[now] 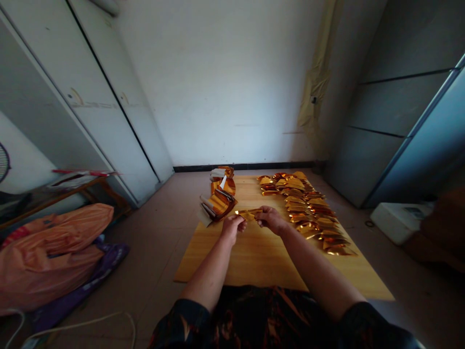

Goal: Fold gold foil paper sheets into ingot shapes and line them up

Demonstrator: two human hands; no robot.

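1. Gold foil strip, narrow and creased, with a shiny orange-gold face, spans the gap between both hands above the middle of a wood-grain board.
2. Left hand pinches the strip's left end, its fingers closed tight on the foil.
3. Right hand grips the other end, its fingers also narrowly closed, with the foil between them.
4. Folded gold foil pieces lie in a long overlapping band down the board's right side, just beside the right hand.
5. Stacked foil sheets sit beyond the left hand, near the board's far left corner.
6. Both forearms reach in over the near edge, which lies well below the hands; the left edge lies well beyond the left hand.
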